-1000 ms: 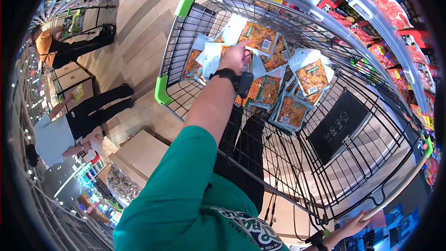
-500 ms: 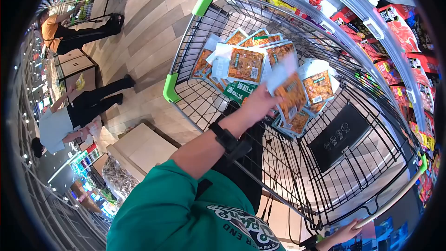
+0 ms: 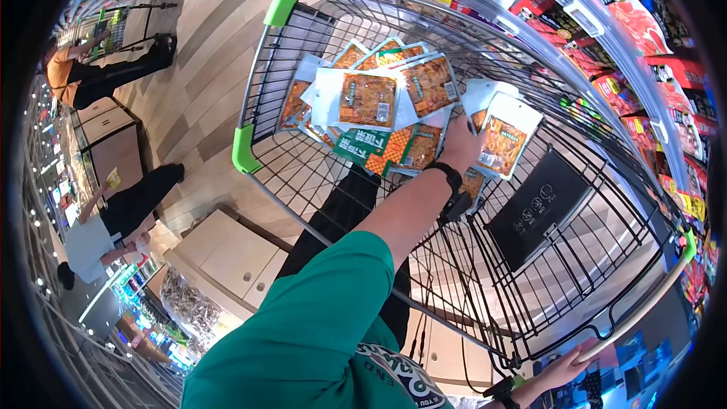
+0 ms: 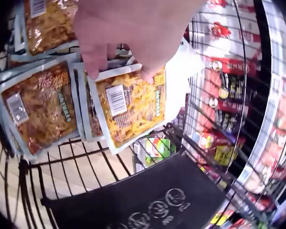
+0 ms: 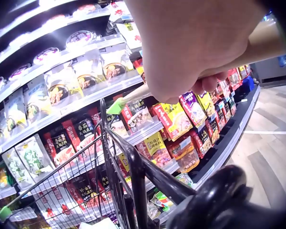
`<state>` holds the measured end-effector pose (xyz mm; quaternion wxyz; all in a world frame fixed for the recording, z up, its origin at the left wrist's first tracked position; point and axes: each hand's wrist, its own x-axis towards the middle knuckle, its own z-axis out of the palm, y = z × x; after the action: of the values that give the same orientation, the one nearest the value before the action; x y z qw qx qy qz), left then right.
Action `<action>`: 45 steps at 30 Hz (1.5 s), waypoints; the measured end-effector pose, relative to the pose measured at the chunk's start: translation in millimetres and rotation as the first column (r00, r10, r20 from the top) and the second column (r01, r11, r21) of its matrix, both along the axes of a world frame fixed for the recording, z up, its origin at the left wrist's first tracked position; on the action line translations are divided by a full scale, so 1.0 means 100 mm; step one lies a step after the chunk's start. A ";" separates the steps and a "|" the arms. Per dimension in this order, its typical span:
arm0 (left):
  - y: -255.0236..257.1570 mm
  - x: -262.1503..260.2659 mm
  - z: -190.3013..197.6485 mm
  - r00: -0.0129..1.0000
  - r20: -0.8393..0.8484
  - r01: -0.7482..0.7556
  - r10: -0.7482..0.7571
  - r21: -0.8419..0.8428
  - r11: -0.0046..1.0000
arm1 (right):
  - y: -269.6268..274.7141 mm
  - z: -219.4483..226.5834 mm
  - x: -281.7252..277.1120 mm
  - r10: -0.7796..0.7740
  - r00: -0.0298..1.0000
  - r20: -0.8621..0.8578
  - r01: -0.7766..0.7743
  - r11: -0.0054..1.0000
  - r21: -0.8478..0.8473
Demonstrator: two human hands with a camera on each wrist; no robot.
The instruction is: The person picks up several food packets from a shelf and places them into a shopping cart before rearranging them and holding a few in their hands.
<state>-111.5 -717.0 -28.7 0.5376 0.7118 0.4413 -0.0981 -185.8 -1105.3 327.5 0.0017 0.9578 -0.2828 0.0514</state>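
Note:
My left hand (image 3: 458, 142) is inside the shopping cart and pinches a clear-fronted packet of orange-brown shredded food (image 3: 503, 138) by its edge. In the left wrist view the fingers and thumb lie over the top edge of this packet (image 4: 133, 107), which rests over similar ones. Beside it lies another food packet (image 4: 40, 107). Farther forward in the basket is a spread-out heap of the same packets (image 3: 369, 98), with a green-backed one (image 3: 361, 145) turned over. My right hand (image 3: 564, 369) grips the cart's pale handle (image 3: 644, 307); its fingers curl round the bar in the right wrist view.
The wire cart (image 3: 303, 208) has a black panel (image 3: 539, 208) near the handle. Shelves of bagged goods (image 5: 93, 71) run along the right side. Cartons (image 3: 223, 254) stand to the left, where two people (image 3: 98, 235) are on the wooden floor.
My left hand has gone from the forward heap to the pile nearer the handle, carrying a packet across. The green-backed packet now shows in the heap. My right hand stays on the handle.

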 end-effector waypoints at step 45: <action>2.40 -0.50 0.23 0.895 -0.175 -0.276 0.410 0.505 0.818 | -0.07 0.01 -0.05 -0.062 0.996 -0.057 0.066 0.996 0.065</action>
<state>-161.9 -476.5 -5.7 0.2922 0.7070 0.6439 0.0124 -191.1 -1112.1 328.6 -0.0209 0.9488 -0.3147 0.0157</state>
